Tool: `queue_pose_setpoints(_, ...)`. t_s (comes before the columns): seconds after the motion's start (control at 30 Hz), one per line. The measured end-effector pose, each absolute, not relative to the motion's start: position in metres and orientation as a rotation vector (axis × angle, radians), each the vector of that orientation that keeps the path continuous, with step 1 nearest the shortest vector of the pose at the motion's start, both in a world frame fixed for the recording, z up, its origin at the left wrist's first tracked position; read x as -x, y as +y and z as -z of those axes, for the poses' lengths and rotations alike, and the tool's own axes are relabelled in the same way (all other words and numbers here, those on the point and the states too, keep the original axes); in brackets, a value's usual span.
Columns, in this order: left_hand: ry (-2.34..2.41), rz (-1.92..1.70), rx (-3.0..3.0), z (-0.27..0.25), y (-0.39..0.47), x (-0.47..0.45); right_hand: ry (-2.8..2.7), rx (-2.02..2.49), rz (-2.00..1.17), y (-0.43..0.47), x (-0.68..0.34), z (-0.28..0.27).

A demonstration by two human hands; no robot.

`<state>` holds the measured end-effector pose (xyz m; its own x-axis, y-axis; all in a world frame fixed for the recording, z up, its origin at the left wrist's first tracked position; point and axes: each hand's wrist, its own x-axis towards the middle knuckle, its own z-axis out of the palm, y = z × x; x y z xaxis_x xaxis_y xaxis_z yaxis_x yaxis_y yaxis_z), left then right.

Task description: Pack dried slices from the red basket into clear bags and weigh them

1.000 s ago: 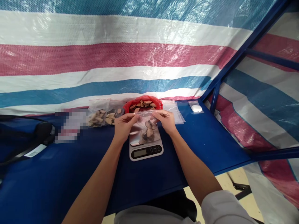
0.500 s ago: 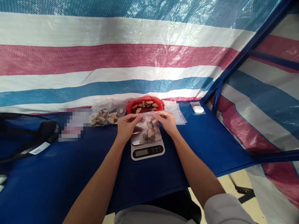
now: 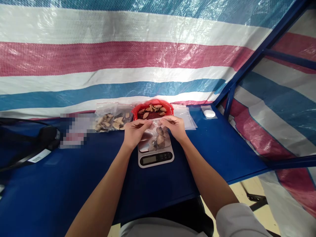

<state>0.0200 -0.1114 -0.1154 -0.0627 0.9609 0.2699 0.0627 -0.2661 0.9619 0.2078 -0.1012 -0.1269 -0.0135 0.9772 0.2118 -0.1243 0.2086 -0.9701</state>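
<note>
Both hands pinch the top edge of a clear zip bag [image 3: 160,138] that holds several brownish, dried slice-like pieces. My left hand [image 3: 135,131] grips the bag's upper left corner, and my right hand [image 3: 174,127] grips its upper right corner. Under the bag is a white digital kitchen scale [image 3: 170,160] with a shiny metal plate; its display is too dim to read. Just behind my fingers stands a red plastic bag [image 3: 170,107], open at the top, with more of the slices inside.
Filled clear bags [image 3: 105,122] of slices lie left of the red bag. Flat clear bags [image 3: 184,117] are at its right, and a white oval case [image 3: 209,113] lies farther right. Black straps [image 3: 49,138] rest at the left of the blue table [image 3: 98,171]. Striped sheeting [image 3: 123,56] hangs behind.
The hands stay at the bag's top edge, with the fingers shifting slightly along it. The bag's lower part has swung a little to the right. The view has tilted slightly.
</note>
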Motion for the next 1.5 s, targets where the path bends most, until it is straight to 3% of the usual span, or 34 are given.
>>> queue_pose_setpoints(1.07,1.202,-1.359,-1.575,0.108,-0.105,-0.018,-1.223,0.924,-1.143,-0.099,-0.216,0.129)
queue_pose_setpoints(1.5,1.141,-1.087,-1.776,0.082,-0.086,-0.014,-1.235,0.950,-1.110,-0.095,-0.217,0.128)
